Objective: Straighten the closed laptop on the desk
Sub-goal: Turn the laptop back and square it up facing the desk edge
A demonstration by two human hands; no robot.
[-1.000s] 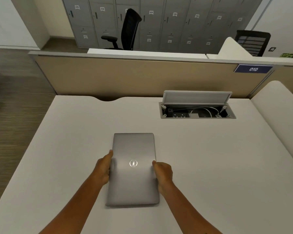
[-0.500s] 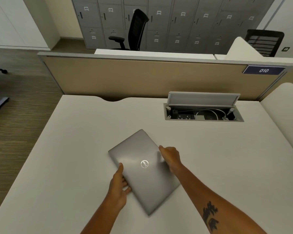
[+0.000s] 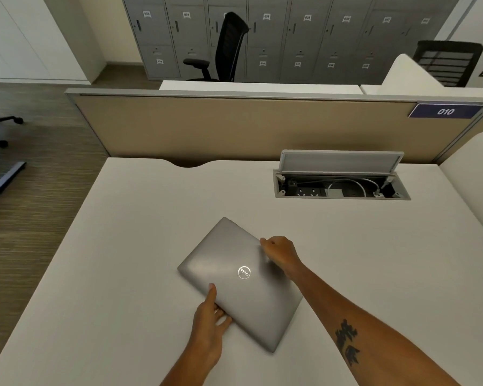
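laptop (image 3: 243,282) askew on desk (image 3: 123,246), fingers hidden under its edges.

White desk (image 3: 140,246), matte top, curved notch in the far edge toward 11 o'clock. Closed silver laptop (image 3: 234,291) flat on it near the middle, skewed, one corner aimed at 12 o'clock, round logo up. Recessed cable box (image 3: 343,190) toward 1 o'clock, lid propped up, sockets and a white cable inside.
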